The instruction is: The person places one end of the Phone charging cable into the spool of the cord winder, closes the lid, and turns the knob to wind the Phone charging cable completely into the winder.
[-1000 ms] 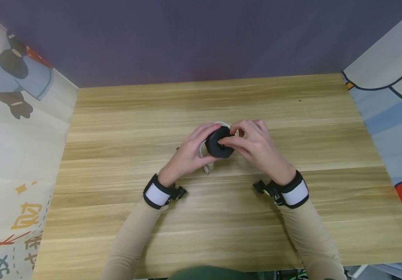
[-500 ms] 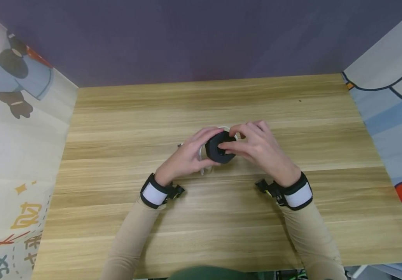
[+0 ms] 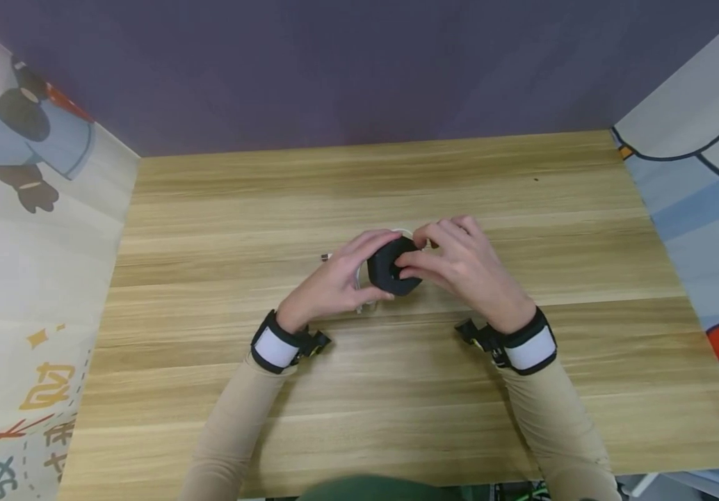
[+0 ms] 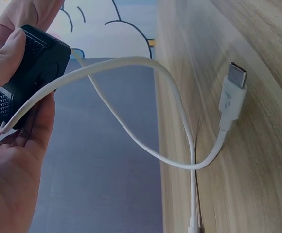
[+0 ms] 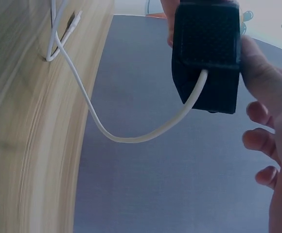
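My left hand (image 3: 334,282) grips a black faceted cable winder (image 3: 382,270) with a hole in its middle. The fingers lie along its far side and the thumb along its near side. From the right, my right hand (image 3: 459,261) pinches the winder's rim, its thumb at the central hole. The right wrist view shows the textured side of the winder (image 5: 206,39), with a white cable (image 5: 136,140) coming out of it. In the left wrist view the cable (image 4: 146,62) loops down to a USB-C plug (image 4: 233,94) close to the tabletop.
The wood-grain table (image 3: 359,417) spreads around both hands. Left of the left hand, a small metal cable end (image 3: 325,257) shows on it. A dark panel (image 3: 359,69) stands along the back, with printed walls (image 3: 9,243) at the sides.
Both hands and the winder have shifted slightly towards the near edge. The metal cable end left of the left hand shows more. The right thumb has moved a little at the winder's hole.
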`<state>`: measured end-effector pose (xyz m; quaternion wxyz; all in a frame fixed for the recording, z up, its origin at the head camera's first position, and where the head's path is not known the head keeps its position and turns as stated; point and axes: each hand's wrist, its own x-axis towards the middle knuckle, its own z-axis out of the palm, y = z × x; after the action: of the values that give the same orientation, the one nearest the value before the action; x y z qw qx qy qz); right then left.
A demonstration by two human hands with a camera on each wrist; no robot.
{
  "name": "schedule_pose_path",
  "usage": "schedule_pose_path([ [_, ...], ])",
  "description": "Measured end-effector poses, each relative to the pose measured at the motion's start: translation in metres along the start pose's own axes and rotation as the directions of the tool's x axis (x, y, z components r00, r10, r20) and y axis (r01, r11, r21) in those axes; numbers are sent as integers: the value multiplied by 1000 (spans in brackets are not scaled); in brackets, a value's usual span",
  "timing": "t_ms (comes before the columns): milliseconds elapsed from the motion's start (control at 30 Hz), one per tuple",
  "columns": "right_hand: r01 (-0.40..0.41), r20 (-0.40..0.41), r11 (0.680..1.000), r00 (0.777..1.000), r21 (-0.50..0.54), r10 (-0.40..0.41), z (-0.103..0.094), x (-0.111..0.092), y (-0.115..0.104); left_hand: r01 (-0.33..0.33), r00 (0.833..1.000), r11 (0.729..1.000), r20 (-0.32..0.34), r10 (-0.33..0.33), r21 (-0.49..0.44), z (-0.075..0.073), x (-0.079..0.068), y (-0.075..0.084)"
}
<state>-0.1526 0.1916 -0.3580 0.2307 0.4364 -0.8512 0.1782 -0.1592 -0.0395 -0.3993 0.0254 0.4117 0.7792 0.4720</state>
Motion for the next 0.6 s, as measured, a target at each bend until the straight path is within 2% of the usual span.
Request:
schedule_pose_path([
  [133,0,-33,1000,999,-10,0,2,1,0,8,1000,1000,-19,-8,0,-1,2,7],
  [367,0,-121,1000,993,-23,-3,7,4,-2,32,998,999,-57,-32,-10,-12,5,36],
  [533,-21,-168,1000,986,-21,17,10,5,-4,25,996,1000,-88,-24,11,-14,6,40],
  [600,-32,-177,999,984,-23,28,11,6,-5,12,994,1000,-107,-10,23,-11,5,34],
])
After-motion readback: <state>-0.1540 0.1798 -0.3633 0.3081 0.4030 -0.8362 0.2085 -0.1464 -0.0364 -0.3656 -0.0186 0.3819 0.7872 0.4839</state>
